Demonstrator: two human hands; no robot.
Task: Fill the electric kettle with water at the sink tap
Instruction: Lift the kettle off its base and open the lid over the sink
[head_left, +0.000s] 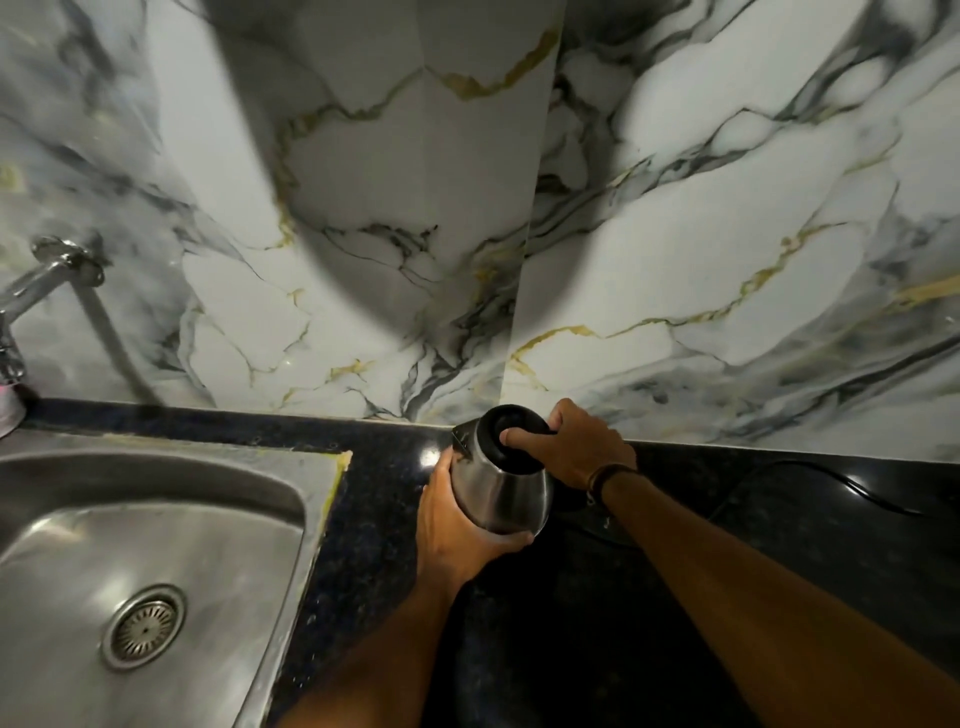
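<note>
Gripping a rounded stainless-steel electric kettle with a black lid (498, 488), both bare hands hold it over the dark speckled stone countertop (384, 519), close to the foot of the white marble-patterned wall tiles with grey and gold veins (675, 234). The left hand (457, 530) cups the steel body from the side nearer the sink, fingers curled under its lower curve. The right hand (582, 447) is wrapped around the black handle on the far side from the sink, its thumb (524, 436) pressed onto the black lid; a dark band sits on that wrist. The kettle tilts, its spout pointing towards the wall.

Beside the kettle, across a strip of bare countertop, lies the stainless-steel sink basin with a round slotted drain (156, 530); its raised rim and a yellowish sealant line mark the edge nearest the kettle. The basin is open. A chrome wall-mounted tap (31, 291) stands at the sink's far side, well apart from the kettle. On the kettle's other side, a black power cord (831, 478) trails along the countertop near the wall.
</note>
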